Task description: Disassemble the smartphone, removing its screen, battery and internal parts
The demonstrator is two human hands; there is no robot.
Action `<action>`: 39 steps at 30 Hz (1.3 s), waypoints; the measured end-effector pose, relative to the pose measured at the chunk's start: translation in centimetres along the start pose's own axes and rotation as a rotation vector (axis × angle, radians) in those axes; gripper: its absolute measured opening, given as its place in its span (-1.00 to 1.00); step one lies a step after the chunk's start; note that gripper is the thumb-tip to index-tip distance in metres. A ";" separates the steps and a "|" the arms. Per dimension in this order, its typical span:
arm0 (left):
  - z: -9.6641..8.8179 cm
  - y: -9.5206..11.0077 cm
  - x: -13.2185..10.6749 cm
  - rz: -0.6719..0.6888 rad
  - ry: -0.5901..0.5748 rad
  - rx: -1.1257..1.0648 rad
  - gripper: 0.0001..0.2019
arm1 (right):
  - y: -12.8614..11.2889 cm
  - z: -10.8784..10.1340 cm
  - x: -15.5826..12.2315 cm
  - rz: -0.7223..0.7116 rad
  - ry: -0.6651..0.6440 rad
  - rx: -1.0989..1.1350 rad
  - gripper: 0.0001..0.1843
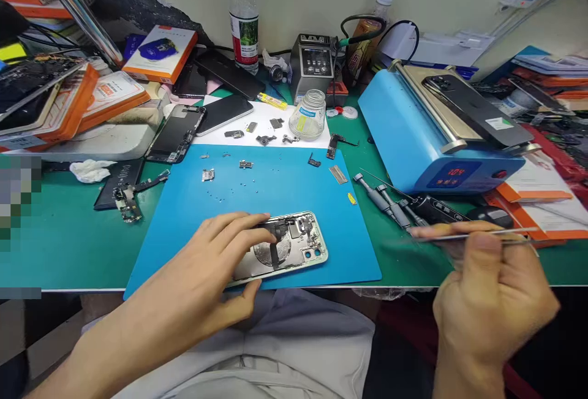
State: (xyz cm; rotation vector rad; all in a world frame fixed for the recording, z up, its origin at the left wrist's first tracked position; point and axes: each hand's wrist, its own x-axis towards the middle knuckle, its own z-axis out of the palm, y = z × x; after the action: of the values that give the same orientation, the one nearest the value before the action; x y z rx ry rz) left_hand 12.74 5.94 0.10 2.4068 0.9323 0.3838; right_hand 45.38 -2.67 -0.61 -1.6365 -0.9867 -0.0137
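Observation:
An opened phone housing (294,243) with a pale green frame lies on the blue mat (184,246), its inner parts bare. My left hand (215,264) grips its left portion, with fingers across the top and the thumb at the near edge, hiding that end. Off the mat to the right, my right hand (491,288) pinches slim metal tweezers (487,235), held almost level; their tip points left and is blurred. Beyond the housing, tiny screws (232,192) and small metal parts (246,165) are spread over the mat.
A blue heating plate machine (404,135) carries a dark phone (478,108) at right. Several screwdrivers (381,200) lie before it. A glass jar (309,117) and loose phone parts rest on white paper at the back. Stacked boxes (110,102) crowd the left.

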 end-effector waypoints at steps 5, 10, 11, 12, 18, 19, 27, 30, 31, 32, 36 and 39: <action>-1.0 -0.2 0.4 -0.060 -0.001 -0.164 -0.59 | 0.0 0.0 1.6 -0.160 -0.249 -0.382 -0.67; -1.7 -0.5 0.3 -0.049 -0.046 -0.133 -0.62 | 0.2 1.2 1.5 -0.424 -0.298 -0.580 -0.68; -1.6 -0.6 0.2 -0.022 -0.067 -0.097 -0.61 | 0.3 1.3 1.4 -0.452 -0.307 -0.641 -0.67; -1.5 -0.6 0.0 0.017 -0.082 -0.054 -0.61 | 0.4 1.2 1.4 -0.478 -0.327 -0.712 -0.65; 0.7 -0.9 -0.1 0.191 -0.006 0.120 -0.69 | 0.6 -0.1 2.6 -0.501 -0.283 -0.758 -0.69; 0.9 -0.9 0.1 0.204 0.001 0.121 -0.69 | 0.5 0.0 2.9 -0.498 -0.292 -0.763 -0.71; 1.8 -1.1 1.0 0.215 0.080 0.134 -0.56 | -1.1 4.7 6.4 -0.519 -0.463 -1.072 -0.60; 1.9 -1.2 0.8 0.224 0.121 0.169 -0.56 | -1.5 5.6 7.6 -0.482 -0.520 -1.075 -0.65; 1.9 -1.2 0.7 0.224 0.147 0.190 -0.55 | -1.6 5.5 7.8 -0.488 -0.521 -1.032 -0.68; 1.9 -1.2 0.5 0.220 0.175 0.213 -0.54 | -1.6 5.3 7.9 -0.503 -0.517 -0.980 -0.71; 1.7 -1.4 -0.1 0.185 0.238 0.255 -0.49 | -1.2 4.3 7.2 -0.546 -0.437 -0.888 -0.73; 1.8 -1.6 -0.4 0.179 0.250 0.234 -0.52 | -0.5 4.1 6.6 -0.539 -0.389 -0.949 -0.75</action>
State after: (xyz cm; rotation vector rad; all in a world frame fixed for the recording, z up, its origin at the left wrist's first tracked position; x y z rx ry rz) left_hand 12.36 6.06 -2.30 2.7117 0.9113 0.6895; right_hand 47.37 4.54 1.74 -2.1927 -1.8854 -0.6316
